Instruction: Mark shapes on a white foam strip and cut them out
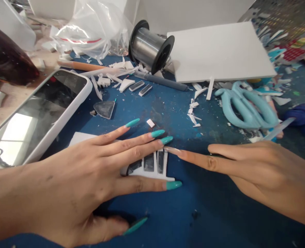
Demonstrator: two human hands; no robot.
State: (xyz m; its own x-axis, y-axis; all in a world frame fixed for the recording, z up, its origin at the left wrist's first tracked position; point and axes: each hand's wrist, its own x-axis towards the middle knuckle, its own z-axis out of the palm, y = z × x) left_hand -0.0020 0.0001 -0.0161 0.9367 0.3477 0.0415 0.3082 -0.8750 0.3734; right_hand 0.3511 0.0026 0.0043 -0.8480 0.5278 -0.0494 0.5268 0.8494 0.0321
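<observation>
My left hand (101,172) lies palm down with its fingers spread, long teal nails pointing right. Under it is a white cut-out piece (170,178) with dark grey panels (149,162) set between narrow white strips; much of it is hidden by the hand. From the right, my right hand (255,172) reaches in with the index finger stretched out. Its pale nail tip is at the upper corner of the white piece, next to the left fingertips. The other right fingers are bent and partly hidden. Just above the fingers sits a tiny white chip (150,123).
A phone (49,113) lies at left. Behind are a wire spool (151,44), a clear plastic bag (95,31), a white board (219,51) and a grey stick (162,81). Light-blue-handled scissors (248,106) and a translucent strip (279,129) lie near my right hand. White scraps (193,112) litter the blue surface.
</observation>
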